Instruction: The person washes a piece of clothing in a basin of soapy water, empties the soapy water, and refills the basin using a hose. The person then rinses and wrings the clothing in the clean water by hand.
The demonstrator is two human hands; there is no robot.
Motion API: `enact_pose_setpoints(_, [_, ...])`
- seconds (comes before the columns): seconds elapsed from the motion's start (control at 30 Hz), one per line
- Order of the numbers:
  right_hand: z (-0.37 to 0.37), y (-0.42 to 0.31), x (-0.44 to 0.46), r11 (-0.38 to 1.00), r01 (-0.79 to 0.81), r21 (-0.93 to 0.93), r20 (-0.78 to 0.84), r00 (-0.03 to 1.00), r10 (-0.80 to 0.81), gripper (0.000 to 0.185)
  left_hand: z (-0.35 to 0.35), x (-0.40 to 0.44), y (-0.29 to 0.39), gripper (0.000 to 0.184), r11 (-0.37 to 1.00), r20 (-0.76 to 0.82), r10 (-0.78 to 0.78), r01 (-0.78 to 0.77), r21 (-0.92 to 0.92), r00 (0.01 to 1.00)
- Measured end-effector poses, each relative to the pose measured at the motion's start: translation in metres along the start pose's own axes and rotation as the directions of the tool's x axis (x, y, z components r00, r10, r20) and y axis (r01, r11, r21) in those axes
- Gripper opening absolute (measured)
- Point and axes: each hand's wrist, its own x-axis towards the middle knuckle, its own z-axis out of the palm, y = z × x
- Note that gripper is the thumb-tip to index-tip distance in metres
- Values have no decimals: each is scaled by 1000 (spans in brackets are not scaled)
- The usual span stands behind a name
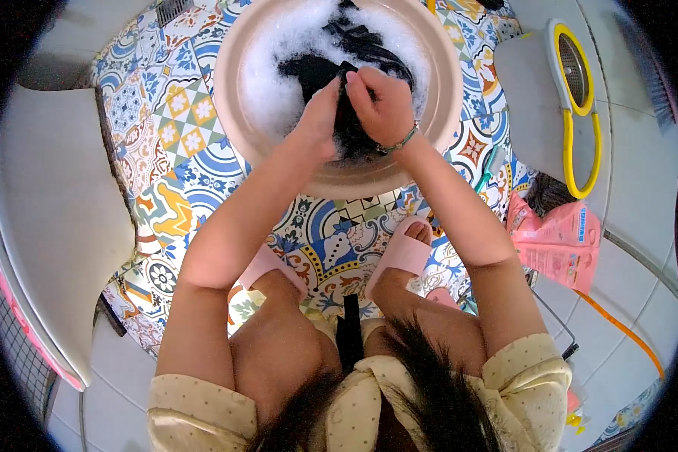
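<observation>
A black cloth garment (313, 74) lies bunched in a round beige basin (227, 83) among white suds (264, 98). Over the basin's middle, my left hand (322, 113) grips a fold of the garment with its fingers pressed together. Close beside it on the right, my right hand (383, 104) is closed on the same cloth, its fingers curled in and a bracelet at the wrist. Some of the cloth hangs down between the two hands toward the near side of the basin. What kind of garment it is cannot be made out.
The basin stands on a patterned tile floor (184, 120), with my feet in pink slippers (405, 252) just before it. To the right are a pink pouch (557, 237), a teal-handled brush (490, 167) and a yellow-rimmed item (580, 113). A pale curved fixture (60, 173) stands left.
</observation>
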Motion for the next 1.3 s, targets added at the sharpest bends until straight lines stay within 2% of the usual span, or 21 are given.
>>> enact_pose_setpoints(0.1, [3,-5,-3,989,76,-126,44,997,-71,28,0,-6,4,31,1000,-10,-11,11,-12,1000])
enact_pose_setpoints(0.17, [2,-18,-13,956,281,-82,146,952,-268,26,4,-19,7,29,997,-30,-23,21,-73,999])
enact_pose_setpoints(0.2, [1,-24,-19,924,379,-52,193,912,-363,26,1,-18,8,30,1000,-21,1,-1,9,1000])
enact_pose_setpoints(0.27, [1,-28,-24,916,398,-47,275,887,-371,27,-10,-9,10,31,984,4,49,-49,170,999])
enact_pose_setpoints(0.33, [-2,-23,-23,913,407,-40,352,861,-368,29,-14,-3,13,32,997,6,46,-46,57,999])
enact_pose_setpoints(0.4, [-5,-7,-16,932,339,-128,382,884,-269,30,-12,-1,19,32,994,-56,92,-95,-48,994])
enact_pose_setpoints(0.43, [-6,4,-15,967,222,-128,286,942,-178,27,-23,11,24,32,992,-30,101,-103,-71,994])
enact_pose_setpoints(0.47, [-8,15,-13,988,102,-117,188,979,-79,25,-33,21,33,32,983,98,136,-122,-134,986])
enact_pose_setpoints(0.53, [-20,44,-3,998,25,-58,5,1000,-24,24,-26,7,57,32,992,131,121,-116,-50,984])
enact_pose_setpoints(0.63, [-36,73,8,989,2,150,-14,1000,0,24,-20,-6,79,31,983,35,136,-139,117,990])
enact_pose_setpoints(0.73, [-44,87,12,956,-203,213,125,976,180,23,-36,5,89,27,955,184,174,-211,207,967])
enact_pose_setpoints(0.8, [-49,99,14,830,-400,390,254,913,321,27,-54,16,101,31,821,196,221,-291,491,955])
enact_pose_setpoints(0.87, [-58,96,18,695,-565,445,395,820,414,31,-64,23,104,31,555,259,328,-407,726,908])
enact_pose_setpoints(0.9, [-58,99,19,680,-583,444,356,812,463,39,-61,20,106,29,363,325,398,-472,803,858])
enact_pose_setpoints(0.97, [-73,72,28,552,-741,383,496,669,554,37,-57,13,107,24,0,463,500,-535,845,732])
enact_pose_setpoints(1.0, [-80,58,33,480,-808,342,559,585,587,35,-56,12,107,25,-58,476,532,-531,845,700])
enact_pose_setpoints(1.07, [-84,56,32,570,-723,390,606,667,432,37,-54,10,107,27,-175,507,586,-512,841,632])
enact_pose_setpoints(1.13, [-93,64,27,686,-597,416,680,705,202,39,-55,8,110,28,-197,549,541,-539,819,637])
enact_pose_setpoints(1.17, [-93,71,27,701,-583,412,691,701,177,38,-55,8,111,29,-207,569,519,-552,807,638])
enact_pose_setpoints(1.27, [-82,80,21,738,-577,351,528,773,353,37,-51,11,106,27,-64,446,442,-469,881,778])
enact_pose_setpoints(1.3, [-75,82,22,816,-482,319,374,855,359,33,-48,13,97,28,81,393,525,-504,860,755])
